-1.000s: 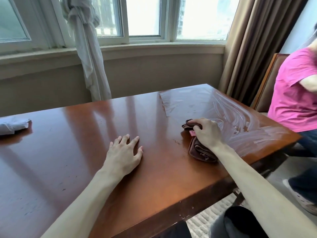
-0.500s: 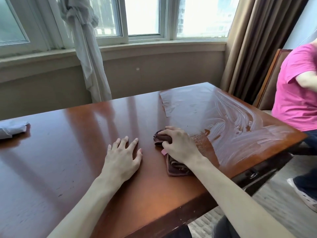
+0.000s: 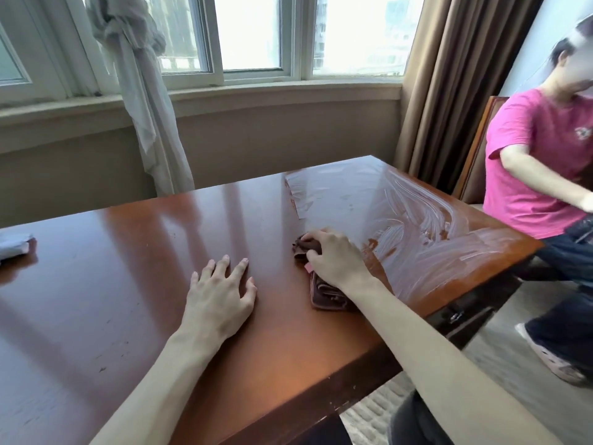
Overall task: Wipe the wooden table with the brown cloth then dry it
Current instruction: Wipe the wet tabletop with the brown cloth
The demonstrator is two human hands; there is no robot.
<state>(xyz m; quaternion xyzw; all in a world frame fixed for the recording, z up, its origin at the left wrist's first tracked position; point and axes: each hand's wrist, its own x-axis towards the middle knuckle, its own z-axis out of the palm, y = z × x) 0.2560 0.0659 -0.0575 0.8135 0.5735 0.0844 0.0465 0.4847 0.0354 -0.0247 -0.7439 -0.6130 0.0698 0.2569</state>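
The wooden table [image 3: 128, 258] is glossy and reddish-brown, and its right part shows wet whitish smears [image 3: 417, 226]. My right hand [image 3: 337, 261] lies on top of the folded brown cloth [image 3: 324, 295] near the table's middle, fingers curled over its far end. A small pink tag shows beside the thumb. My left hand [image 3: 221, 293] rests flat on the table with fingers spread, a short way left of the cloth. A folded white cloth [image 3: 12, 248] sits at the table's far left edge.
A person in a pink shirt [image 3: 539, 162] sits on a chair at the table's right end. Windows, a tied white curtain [image 3: 141, 101] and brown drapes [image 3: 455, 75] stand behind the table. The near table edge runs diagonally at bottom right.
My right hand has slid the brown cloth leftward from the smeared right part toward the table's middle. My left hand has stayed in place.
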